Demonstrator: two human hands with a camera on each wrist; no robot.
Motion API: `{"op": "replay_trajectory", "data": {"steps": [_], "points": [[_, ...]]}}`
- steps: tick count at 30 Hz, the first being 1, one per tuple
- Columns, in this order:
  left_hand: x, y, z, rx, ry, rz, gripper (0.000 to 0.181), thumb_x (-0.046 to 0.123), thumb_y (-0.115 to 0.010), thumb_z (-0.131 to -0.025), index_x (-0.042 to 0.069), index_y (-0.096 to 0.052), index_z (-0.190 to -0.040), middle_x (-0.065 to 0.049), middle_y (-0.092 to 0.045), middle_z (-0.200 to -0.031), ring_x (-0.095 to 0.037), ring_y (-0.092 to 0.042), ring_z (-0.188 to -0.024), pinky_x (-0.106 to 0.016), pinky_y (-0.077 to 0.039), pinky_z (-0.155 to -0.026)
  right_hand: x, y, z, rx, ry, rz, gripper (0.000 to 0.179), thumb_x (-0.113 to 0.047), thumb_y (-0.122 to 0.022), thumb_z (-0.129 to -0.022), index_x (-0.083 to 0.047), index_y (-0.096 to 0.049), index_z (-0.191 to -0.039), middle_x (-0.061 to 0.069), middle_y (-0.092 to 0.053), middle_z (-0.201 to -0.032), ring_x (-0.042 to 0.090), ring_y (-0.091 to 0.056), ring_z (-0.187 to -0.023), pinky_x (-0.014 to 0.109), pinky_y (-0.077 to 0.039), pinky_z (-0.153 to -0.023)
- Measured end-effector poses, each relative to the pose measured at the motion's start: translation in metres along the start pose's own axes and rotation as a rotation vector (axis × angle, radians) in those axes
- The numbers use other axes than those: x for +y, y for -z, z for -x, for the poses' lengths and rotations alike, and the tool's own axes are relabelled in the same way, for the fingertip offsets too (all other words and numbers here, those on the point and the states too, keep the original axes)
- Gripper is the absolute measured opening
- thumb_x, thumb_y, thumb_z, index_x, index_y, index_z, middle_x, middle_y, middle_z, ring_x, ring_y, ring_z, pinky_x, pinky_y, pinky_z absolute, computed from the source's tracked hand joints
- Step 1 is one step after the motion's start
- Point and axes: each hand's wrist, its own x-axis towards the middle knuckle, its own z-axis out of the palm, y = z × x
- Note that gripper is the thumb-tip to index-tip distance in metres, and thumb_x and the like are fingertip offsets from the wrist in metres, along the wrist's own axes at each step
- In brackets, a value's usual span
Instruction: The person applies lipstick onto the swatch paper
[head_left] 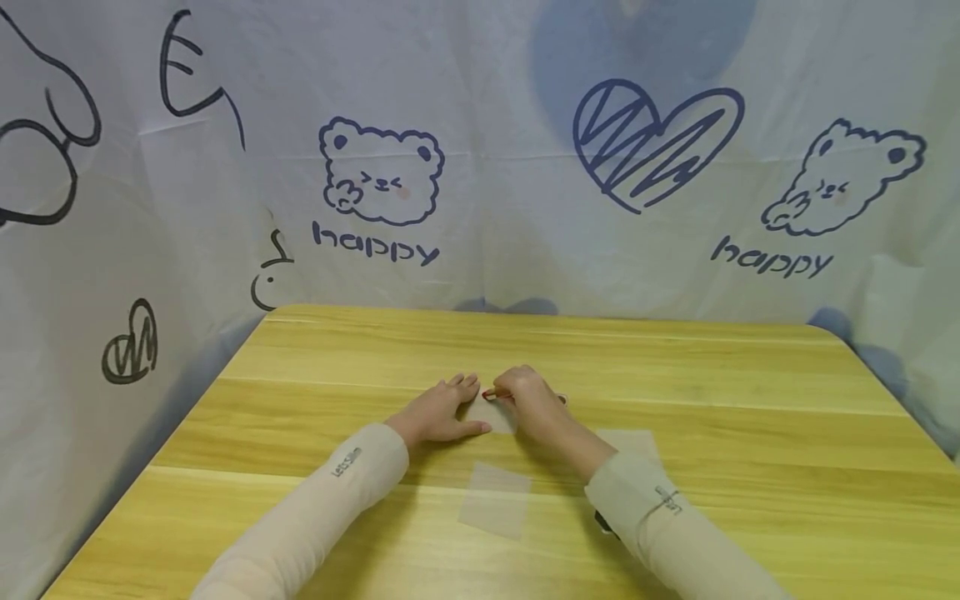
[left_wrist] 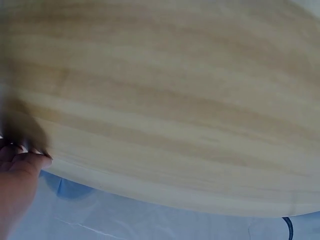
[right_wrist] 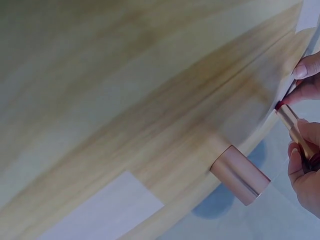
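one wooden table; my left hand, fingers spread, resting at a pale slip on the table between my hands; my right hand, pinching a lipstick, red end at the slip; one rose-gold cap, right of that hand.

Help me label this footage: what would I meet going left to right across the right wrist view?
White sheet at lower left → rose-gold cylinder → lipstick held in the right hand.
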Motion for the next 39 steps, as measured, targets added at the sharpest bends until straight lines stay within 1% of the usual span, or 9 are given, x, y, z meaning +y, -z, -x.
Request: {"op": "replay_trajectory", "data": {"steps": [9, 15, 21, 29, 36, 37, 39], "points": [[0.0018, 0.0029, 0.0, -0.013, 0.005, -0.002, 0.074, 0.046, -0.057, -0.089, 0.0, -0.034, -0.142, -0.016, -0.028, -0.15, -0.035, -0.023, -0.14, -0.05, -0.025, -0.113, 0.0001, -0.0003, -0.0002, -0.007, 0.007, 0.02, 0.005, 0.004, -0.066, -0.081, 0.0, -0.067, -0.083, 0.01, -0.07, -0.089, 0.022, -0.061, -0.082, 0.032, -0.053, -0.073], [0.0035, 0.0042, 0.0003, -0.023, 0.008, 0.001, 0.074, 0.046, -0.057, -0.089, 0.001, -0.033, -0.142, -0.016, -0.027, -0.151, -0.035, -0.023, -0.14, -0.049, -0.025, -0.113, 0.0018, -0.001, 0.0006, -0.014, 0.032, 0.023, 0.006, 0.003, -0.063, -0.084, -0.001, -0.068, -0.085, 0.01, -0.069, -0.089, 0.022, -0.061, -0.082, 0.034, -0.053, -0.076], [0.0045, 0.0049, 0.0006, -0.031, 0.029, 0.001, 0.074, 0.048, -0.056, -0.089, 0.003, -0.032, -0.143, -0.014, -0.026, -0.152, -0.035, -0.022, -0.141, -0.05, -0.025, -0.113, 0.0026, -0.0012, 0.0011, -0.014, 0.045, 0.039, 0.007, 0.003, -0.063, -0.084, -0.001, -0.068, -0.087, 0.01, -0.069, -0.09, 0.022, -0.061, -0.082, 0.032, -0.054, -0.074], [0.0035, 0.0034, -0.0001, -0.025, 0.031, 0.0, 0.074, 0.048, -0.057, -0.088, 0.003, -0.033, -0.143, -0.014, -0.027, -0.151, -0.036, -0.024, -0.14, -0.05, -0.027, -0.112, 0.0028, -0.0011, 0.0015, -0.014, 0.059, 0.053, 0.007, 0.003, -0.062, -0.085, -0.001, -0.067, -0.087, 0.01, -0.069, -0.089, 0.022, -0.061, -0.082, 0.034, -0.054, -0.076], [0.0038, 0.0034, 0.0002, -0.034, 0.033, -0.003, 0.074, 0.048, -0.056, -0.089, 0.003, -0.032, -0.143, -0.015, -0.025, -0.152, -0.034, -0.022, -0.141, -0.05, -0.025, -0.113, 0.0018, 0.0002, 0.0026, -0.025, 0.059, 0.066, 0.007, 0.004, -0.061, -0.085, 0.0, -0.067, -0.087, 0.01, -0.069, -0.089, 0.023, -0.061, -0.083, 0.035, -0.053, -0.079], [0.0039, 0.0036, 0.0003, -0.034, 0.033, -0.004, 0.074, 0.048, -0.056, -0.089, 0.003, -0.032, -0.143, -0.015, -0.025, -0.152, -0.034, -0.021, -0.141, -0.051, -0.025, -0.113, 0.0017, 0.0003, 0.0026, -0.025, 0.059, 0.067, 0.007, 0.004, -0.061, -0.085, 0.0, -0.067, -0.087, 0.01, -0.068, -0.089, 0.023, -0.061, -0.083, 0.036, -0.053, -0.081], [0.0038, 0.0037, 0.0003, -0.034, 0.033, -0.002, 0.074, 0.048, -0.056, -0.089, 0.003, -0.032, -0.143, -0.015, -0.025, -0.152, -0.034, -0.021, -0.141, -0.051, -0.025, -0.113, 0.0013, 0.0008, 0.0028, -0.022, 0.064, 0.064, 0.007, 0.004, -0.062, -0.084, 0.0, -0.067, -0.087, 0.01, -0.069, -0.089, 0.023, -0.062, -0.083, 0.037, -0.053, -0.082]]}}
